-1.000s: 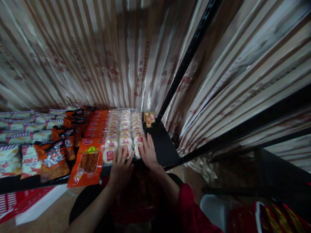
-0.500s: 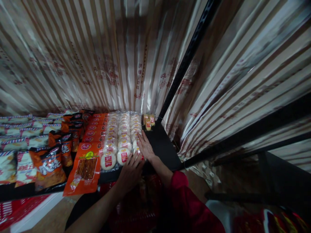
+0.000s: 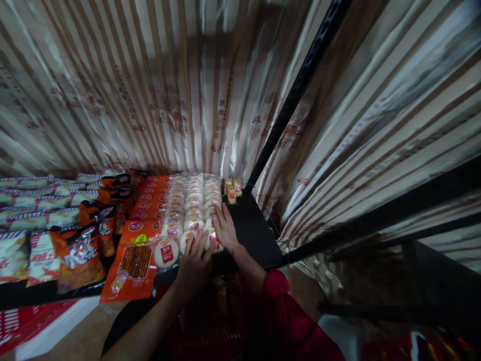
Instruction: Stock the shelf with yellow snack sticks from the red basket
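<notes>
Three columns of round white rice crackers (image 3: pixel 194 209) in clear wrappers lie overlapped on a black shelf (image 3: pixel 255 225). My left hand (image 3: pixel 194 260) rests its outstretched fingers on the front of the middle column, partly covering the front cracker there. Along the outer side of the right column lies my right hand (image 3: pixel 226 228), flat with fingers extended and touching the wrappers. At the front of the left column, one rice cracker (image 3: pixel 166 252) with a red label shows uncovered. Neither hand is closed around anything.
Orange packets of brown sticks (image 3: pixel 131 260) lie left of the crackers, then orange and white snack bags (image 3: pixel 80 255). Small yellow wrapped pieces (image 3: pixel 232 190) sit at the back corner. A black post (image 3: pixel 293 100) rises beside them, before a pleated curtain (image 3: pixel 180 90). Below is a red basket (image 3: pixel 22 321).
My left hand has slid left, from between the middle and right columns onto the middle one. The front cracker of the left column sits slightly lower. My right hand stays beside the right column.
</notes>
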`<action>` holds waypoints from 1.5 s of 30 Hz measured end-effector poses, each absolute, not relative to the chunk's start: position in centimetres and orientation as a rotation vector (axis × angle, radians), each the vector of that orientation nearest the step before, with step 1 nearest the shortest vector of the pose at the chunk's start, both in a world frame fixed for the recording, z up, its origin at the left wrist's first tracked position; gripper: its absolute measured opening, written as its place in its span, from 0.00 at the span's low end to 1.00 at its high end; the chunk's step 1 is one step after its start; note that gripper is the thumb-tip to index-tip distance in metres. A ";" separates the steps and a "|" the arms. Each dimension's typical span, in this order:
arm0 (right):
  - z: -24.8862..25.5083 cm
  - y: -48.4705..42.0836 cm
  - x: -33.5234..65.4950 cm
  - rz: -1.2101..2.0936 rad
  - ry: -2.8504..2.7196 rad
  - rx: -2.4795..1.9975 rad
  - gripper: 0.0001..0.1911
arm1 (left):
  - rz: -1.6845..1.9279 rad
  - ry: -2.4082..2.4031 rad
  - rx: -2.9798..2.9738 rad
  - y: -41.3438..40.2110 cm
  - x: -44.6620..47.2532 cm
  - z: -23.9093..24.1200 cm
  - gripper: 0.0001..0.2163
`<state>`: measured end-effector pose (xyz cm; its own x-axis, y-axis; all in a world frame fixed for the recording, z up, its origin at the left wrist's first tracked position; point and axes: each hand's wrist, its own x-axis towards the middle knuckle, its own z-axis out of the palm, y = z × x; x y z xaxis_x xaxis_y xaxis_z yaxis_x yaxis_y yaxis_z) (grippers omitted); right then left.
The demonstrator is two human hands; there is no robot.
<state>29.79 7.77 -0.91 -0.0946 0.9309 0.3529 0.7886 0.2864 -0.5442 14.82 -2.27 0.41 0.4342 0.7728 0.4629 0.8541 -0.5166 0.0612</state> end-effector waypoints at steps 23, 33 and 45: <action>1.2 8.8 29.7 0.267 -1.886 -1.510 0.29 | -0.688 -1.670 -2.367 -1.1 12.9 0.4 0.22; -0.7 1.5 29.6 0.006 -2.146 -1.480 0.26 | -0.910 -1.743 -2.061 -3.6 11.8 -0.2 0.18; -0.8 1.5 29.2 0.081 -2.168 -1.626 0.27 | -0.735 -1.947 -1.829 -5.7 7.4 -0.7 0.20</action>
<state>29.25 1.54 -0.77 -0.2223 0.9280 0.2990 0.9030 0.3116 -0.2958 7.42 -5.66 -0.65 -0.0897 0.8001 0.5931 0.9924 0.0217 0.1208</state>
